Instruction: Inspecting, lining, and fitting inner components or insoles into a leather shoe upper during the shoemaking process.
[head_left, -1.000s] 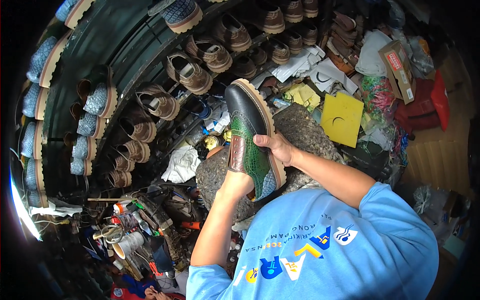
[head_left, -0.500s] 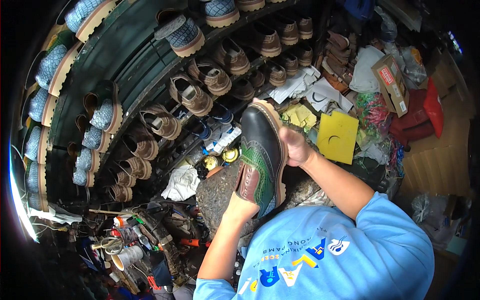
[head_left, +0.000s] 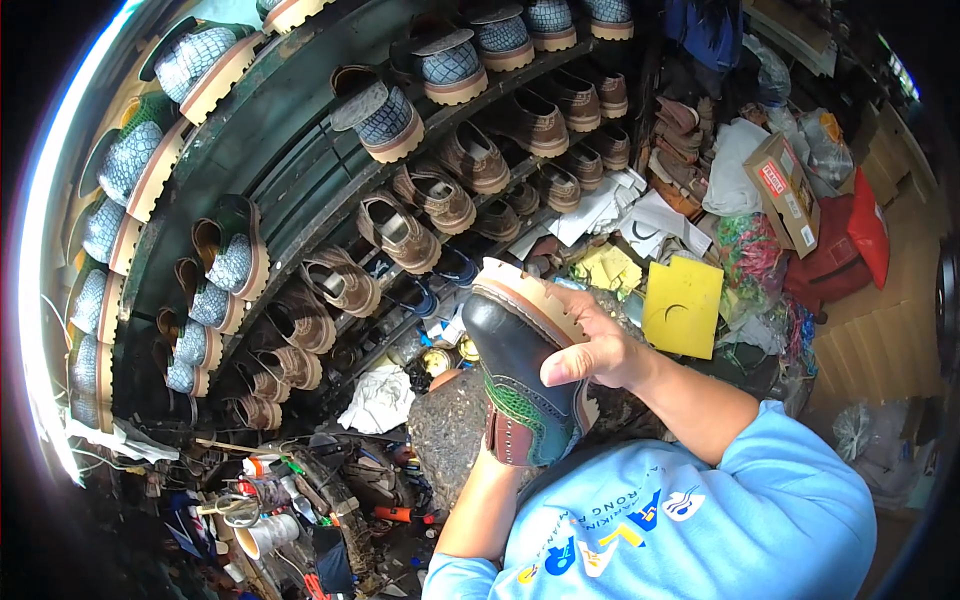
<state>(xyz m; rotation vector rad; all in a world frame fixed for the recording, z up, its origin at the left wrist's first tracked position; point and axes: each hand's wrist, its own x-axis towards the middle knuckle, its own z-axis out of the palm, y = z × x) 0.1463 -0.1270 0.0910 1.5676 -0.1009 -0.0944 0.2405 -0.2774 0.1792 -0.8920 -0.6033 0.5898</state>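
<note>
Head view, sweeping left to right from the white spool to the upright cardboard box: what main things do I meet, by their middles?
White spool → crumpled white sheet → dark shoe → right hand → yellow sheet → cardboard box.

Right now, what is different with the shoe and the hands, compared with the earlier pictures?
The shoe has tipped, showing more sole edge around its toe. The right hand still holds it, but its thumb, beside the sole half a second ago, now lies across the black leather. The left hand, mostly hidden, stays inside the shoe.
</note>
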